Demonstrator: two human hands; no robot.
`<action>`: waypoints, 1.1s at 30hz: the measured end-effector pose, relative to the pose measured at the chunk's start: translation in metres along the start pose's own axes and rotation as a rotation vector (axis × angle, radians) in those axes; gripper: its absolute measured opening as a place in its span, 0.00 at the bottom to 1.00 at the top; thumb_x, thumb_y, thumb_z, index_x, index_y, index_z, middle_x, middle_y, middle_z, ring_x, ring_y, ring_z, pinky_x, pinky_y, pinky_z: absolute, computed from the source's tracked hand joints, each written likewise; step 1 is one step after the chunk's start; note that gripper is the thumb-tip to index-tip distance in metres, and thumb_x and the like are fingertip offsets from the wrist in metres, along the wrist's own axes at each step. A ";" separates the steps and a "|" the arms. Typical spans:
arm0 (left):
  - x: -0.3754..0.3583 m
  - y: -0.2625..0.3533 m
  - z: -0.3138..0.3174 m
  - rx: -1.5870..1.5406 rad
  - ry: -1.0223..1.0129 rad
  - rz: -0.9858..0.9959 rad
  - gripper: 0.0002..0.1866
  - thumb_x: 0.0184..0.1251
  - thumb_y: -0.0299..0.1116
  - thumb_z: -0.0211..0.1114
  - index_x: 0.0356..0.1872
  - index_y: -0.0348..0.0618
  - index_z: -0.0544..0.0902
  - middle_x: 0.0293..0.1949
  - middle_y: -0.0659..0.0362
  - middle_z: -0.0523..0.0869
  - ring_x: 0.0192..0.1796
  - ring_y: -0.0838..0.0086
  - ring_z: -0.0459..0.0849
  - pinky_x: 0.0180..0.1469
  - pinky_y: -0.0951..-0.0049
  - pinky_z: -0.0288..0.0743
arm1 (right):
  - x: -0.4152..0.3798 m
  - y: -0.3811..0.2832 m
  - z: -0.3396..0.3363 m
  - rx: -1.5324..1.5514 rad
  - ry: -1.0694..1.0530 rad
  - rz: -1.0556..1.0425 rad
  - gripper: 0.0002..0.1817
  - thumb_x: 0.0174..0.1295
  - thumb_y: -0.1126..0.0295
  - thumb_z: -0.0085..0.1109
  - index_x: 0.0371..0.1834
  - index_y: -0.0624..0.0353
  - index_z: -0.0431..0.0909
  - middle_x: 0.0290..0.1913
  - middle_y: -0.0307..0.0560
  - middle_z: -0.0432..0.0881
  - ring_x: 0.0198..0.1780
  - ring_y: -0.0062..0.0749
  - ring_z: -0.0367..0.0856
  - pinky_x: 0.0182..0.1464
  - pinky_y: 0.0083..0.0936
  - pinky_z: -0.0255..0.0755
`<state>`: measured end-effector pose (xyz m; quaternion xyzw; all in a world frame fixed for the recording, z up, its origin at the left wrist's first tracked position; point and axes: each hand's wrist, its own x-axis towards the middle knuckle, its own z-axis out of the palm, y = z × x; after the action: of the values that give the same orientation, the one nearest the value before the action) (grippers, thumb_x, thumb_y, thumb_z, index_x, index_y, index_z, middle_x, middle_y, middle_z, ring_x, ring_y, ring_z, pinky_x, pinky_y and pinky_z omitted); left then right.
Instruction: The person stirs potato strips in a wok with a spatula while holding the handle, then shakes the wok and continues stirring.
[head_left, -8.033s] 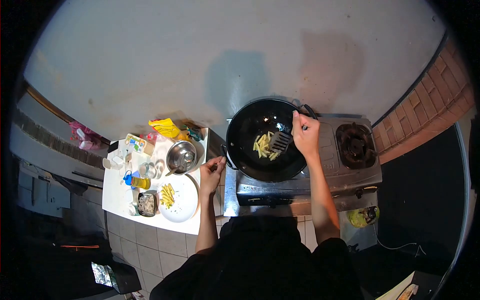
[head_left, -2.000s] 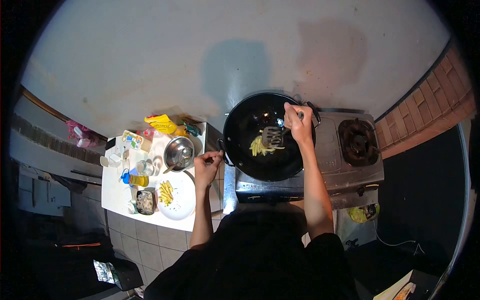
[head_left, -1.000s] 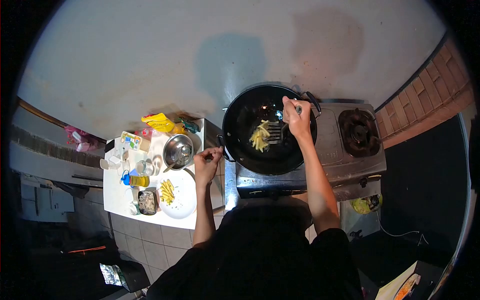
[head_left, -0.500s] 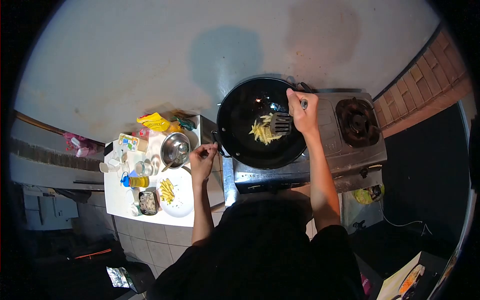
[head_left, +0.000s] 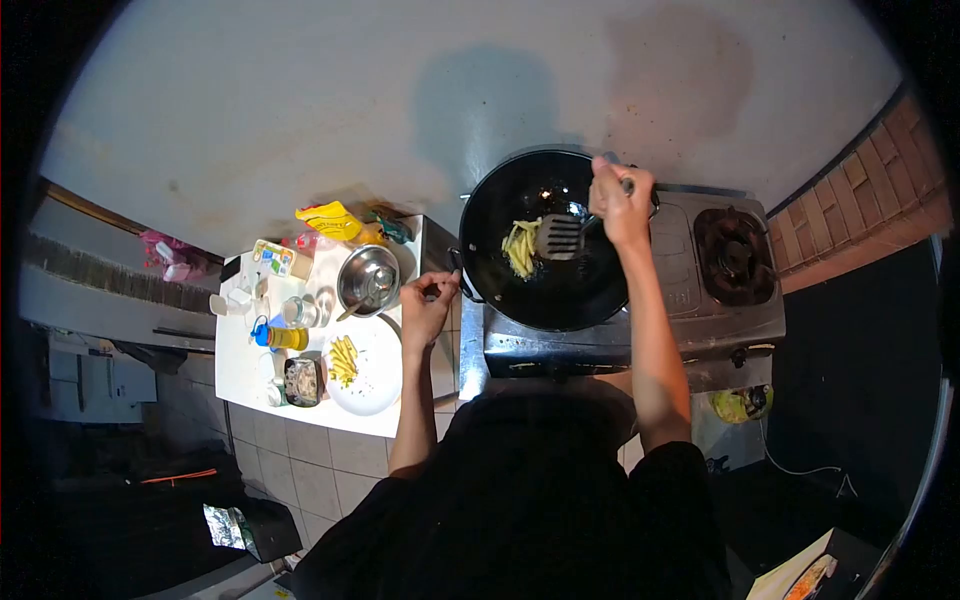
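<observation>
A large black wok stands on the stove. Pale yellow strips of food lie in its left part. My right hand is closed round the handle of a slotted spatula, whose blade is beside the strips, on their right. At the wok's left rim, my left hand has its fingers pinched on the wok's side handle. Left of that hand, a white plate holds more yellow strips.
The white side table bears a steel bowl, a yellow bottle, a yellow packet, jars and a dark-rimmed container. A second burner is right of the wok. The wall rises behind.
The spatula has shifted slightly against the strips, which are now bunched more to the left in the wok. My left hand stays at the handle. The whole view has shifted a little.
</observation>
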<state>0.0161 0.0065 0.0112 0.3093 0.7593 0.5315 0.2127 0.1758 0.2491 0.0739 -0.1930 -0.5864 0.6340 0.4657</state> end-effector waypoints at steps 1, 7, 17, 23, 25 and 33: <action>0.001 -0.002 0.000 0.001 0.000 0.001 0.07 0.62 0.28 0.66 0.34 0.33 0.84 0.25 0.66 0.80 0.31 0.86 0.74 0.37 0.82 0.69 | 0.003 -0.004 -0.005 0.021 -0.007 0.006 0.25 0.65 0.68 0.52 0.07 0.56 0.60 0.10 0.31 0.61 0.13 0.14 0.56 0.17 0.21 0.50; 0.004 -0.009 0.002 0.001 0.041 0.091 0.08 0.61 0.29 0.66 0.29 0.32 0.82 0.21 0.68 0.76 0.25 0.87 0.69 0.29 0.84 0.65 | 0.014 0.016 -0.028 -0.302 -0.004 -0.100 0.25 0.62 0.68 0.53 0.09 0.61 0.57 0.11 0.32 0.53 0.16 0.16 0.51 0.19 0.28 0.47; 0.003 0.000 0.002 0.045 0.028 0.103 0.08 0.61 0.29 0.66 0.29 0.32 0.83 0.20 0.67 0.77 0.25 0.86 0.70 0.29 0.83 0.65 | 0.000 0.008 0.004 0.011 -0.063 0.072 0.24 0.62 0.70 0.53 0.10 0.60 0.55 0.11 0.32 0.53 0.17 0.15 0.50 0.20 0.26 0.44; 0.005 -0.005 0.002 0.015 0.039 0.106 0.09 0.61 0.29 0.66 0.28 0.32 0.83 0.20 0.67 0.77 0.24 0.85 0.70 0.29 0.83 0.65 | 0.003 0.021 -0.012 -0.400 -0.051 -0.133 0.24 0.62 0.70 0.53 0.10 0.62 0.54 0.12 0.35 0.50 0.18 0.17 0.49 0.20 0.28 0.45; 0.004 -0.006 0.002 0.027 0.038 0.114 0.09 0.61 0.29 0.66 0.28 0.32 0.82 0.20 0.67 0.77 0.24 0.86 0.70 0.28 0.83 0.65 | 0.002 0.029 -0.007 -0.410 -0.062 -0.116 0.24 0.62 0.69 0.53 0.11 0.63 0.54 0.13 0.36 0.49 0.18 0.18 0.49 0.21 0.29 0.45; 0.003 -0.001 0.000 0.016 -0.003 0.028 0.08 0.63 0.30 0.66 0.31 0.33 0.83 0.23 0.66 0.77 0.29 0.85 0.73 0.35 0.81 0.68 | 0.012 0.006 0.020 -0.256 -0.149 -0.173 0.26 0.67 0.67 0.51 0.08 0.55 0.57 0.10 0.30 0.58 0.12 0.13 0.53 0.16 0.19 0.46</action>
<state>0.0135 0.0082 0.0104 0.3224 0.7588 0.5280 0.2037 0.1517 0.2481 0.0766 -0.1520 -0.7097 0.5244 0.4453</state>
